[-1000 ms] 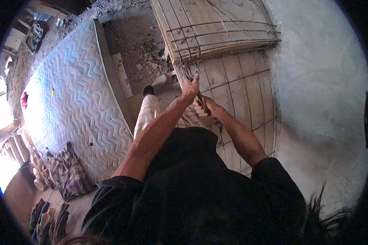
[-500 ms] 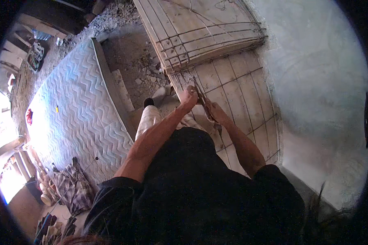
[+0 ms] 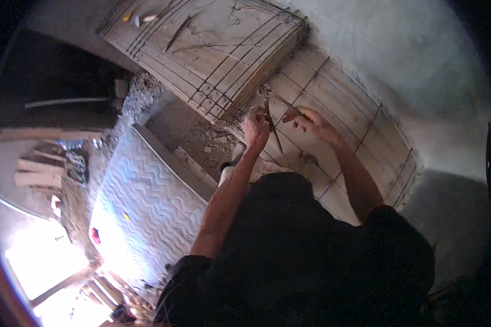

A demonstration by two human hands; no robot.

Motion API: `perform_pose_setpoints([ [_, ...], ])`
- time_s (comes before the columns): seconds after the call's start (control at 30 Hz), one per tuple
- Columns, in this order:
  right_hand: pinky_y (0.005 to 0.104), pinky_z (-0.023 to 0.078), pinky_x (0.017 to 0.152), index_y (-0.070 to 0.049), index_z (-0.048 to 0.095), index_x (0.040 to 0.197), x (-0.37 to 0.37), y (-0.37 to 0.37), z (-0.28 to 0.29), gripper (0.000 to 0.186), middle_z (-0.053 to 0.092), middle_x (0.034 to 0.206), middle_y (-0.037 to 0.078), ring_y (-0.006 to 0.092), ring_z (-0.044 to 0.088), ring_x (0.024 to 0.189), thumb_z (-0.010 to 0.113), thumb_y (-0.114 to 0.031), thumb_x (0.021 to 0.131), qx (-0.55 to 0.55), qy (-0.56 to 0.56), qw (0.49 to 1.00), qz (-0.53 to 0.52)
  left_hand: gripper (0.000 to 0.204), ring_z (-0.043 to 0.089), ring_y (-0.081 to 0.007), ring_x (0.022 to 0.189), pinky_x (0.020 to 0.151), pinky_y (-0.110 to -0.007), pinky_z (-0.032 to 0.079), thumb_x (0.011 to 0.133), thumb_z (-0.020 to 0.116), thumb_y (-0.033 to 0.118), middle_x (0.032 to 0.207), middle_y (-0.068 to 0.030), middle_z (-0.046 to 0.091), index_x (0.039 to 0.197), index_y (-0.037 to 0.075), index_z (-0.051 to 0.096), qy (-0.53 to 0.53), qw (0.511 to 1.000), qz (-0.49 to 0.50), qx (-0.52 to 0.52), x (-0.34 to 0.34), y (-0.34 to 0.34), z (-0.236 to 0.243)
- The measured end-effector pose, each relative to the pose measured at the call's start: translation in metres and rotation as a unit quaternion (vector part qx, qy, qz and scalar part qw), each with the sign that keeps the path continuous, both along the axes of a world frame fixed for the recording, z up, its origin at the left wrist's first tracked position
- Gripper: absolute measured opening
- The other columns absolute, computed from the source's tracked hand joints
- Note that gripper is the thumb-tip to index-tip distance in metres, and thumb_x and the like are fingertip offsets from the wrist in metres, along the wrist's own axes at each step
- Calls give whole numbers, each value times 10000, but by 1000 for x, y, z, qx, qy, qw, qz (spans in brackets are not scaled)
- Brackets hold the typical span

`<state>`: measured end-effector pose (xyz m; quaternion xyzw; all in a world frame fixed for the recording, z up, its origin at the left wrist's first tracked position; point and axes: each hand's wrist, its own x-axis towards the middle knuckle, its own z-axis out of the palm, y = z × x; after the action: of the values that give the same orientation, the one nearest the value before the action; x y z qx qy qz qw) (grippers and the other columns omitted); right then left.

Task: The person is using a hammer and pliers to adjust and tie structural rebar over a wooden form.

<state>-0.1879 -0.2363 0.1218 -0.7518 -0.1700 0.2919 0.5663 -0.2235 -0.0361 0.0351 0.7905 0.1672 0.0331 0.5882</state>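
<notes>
A pair of long-handled metal pincers point(image 3: 265, 91) is spread wide, its jaws near the step's edge and its handles pointing back toward me. My left hand point(image 3: 256, 129) is closed at the left handle, which extends below the fingers. Whether it also pinches wire is too small to tell. On the other handle, my right hand point(image 3: 309, 124) grips with thumb and forefinger while the other fingers are loosely bent. Under both hands lies a lower board surface crossed by a grid of steel bars point(image 3: 356, 146).
Ahead rises a wooden step point(image 3: 202, 54) with bars along it; a yellow-handled tool point(image 3: 127, 17) and loose wire rest there. A plastered wall point(image 3: 420, 71) borders the right. To the left are a leaning mattress point(image 3: 142, 201), rubble point(image 3: 215, 139) and stacked boards point(image 3: 38, 171).
My view has turned, showing more of the upper step. My hands have moved apart, the right one going rightward and farther away, and the pincers' handles now stand spread.
</notes>
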Motion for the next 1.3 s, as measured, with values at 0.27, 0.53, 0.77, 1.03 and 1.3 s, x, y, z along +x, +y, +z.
perform_pose_setpoints([
  [0.27, 389, 363, 929, 8, 546, 891, -5, -26, -38, 210, 518, 1187, 157, 252, 503, 1051, 464, -178, 840, 413, 228, 882, -18, 136, 616, -247, 684, 622, -372, 567, 895, 358, 54, 780, -156, 568, 869, -25, 465, -33, 941, 46, -332, -16, 8, 53],
  [0.53, 407, 431, 853, -29, 526, 855, -21, 0, -37, 143, 514, 1090, 152, 262, 537, 941, 470, -159, 834, 440, 279, 828, -209, 154, 602, -206, 659, 627, -342, 535, 906, 449, 122, 770, -121, 593, 870, -11, 517, -24, 971, 28, -235, -46, -5, 78],
  [0.77, 383, 439, 744, -8, 568, 895, -25, -65, -95, 205, 544, 858, 167, 309, 538, 818, 536, -180, 788, -90, -134, 941, -299, 107, 585, -188, 638, 580, -313, 522, 880, 454, 69, 803, -90, 582, 855, -4, 528, -138, 968, 105, -182, -47, 71, 91],
  [1.03, 427, 410, 768, 22, 561, 859, -71, -88, -133, 190, 521, 938, 212, 342, 488, 906, 590, -118, 735, -259, -273, 899, -226, 107, 557, -152, 645, 559, -278, 452, 807, 586, 108, 778, -68, 621, 854, 21, 628, -72, 935, 129, 324, -69, 128, 104],
  [1.3, 452, 331, 922, -10, 581, 960, -80, -88, -163, 323, 480, 1065, 211, 375, 414, 1042, 631, -141, 669, -333, -258, 878, -228, 124, 533, -158, 624, 590, -285, 437, 773, 579, 87, 738, -67, 601, 870, 18, 612, -86, 931, 71, 347, -59, 95, 111],
])
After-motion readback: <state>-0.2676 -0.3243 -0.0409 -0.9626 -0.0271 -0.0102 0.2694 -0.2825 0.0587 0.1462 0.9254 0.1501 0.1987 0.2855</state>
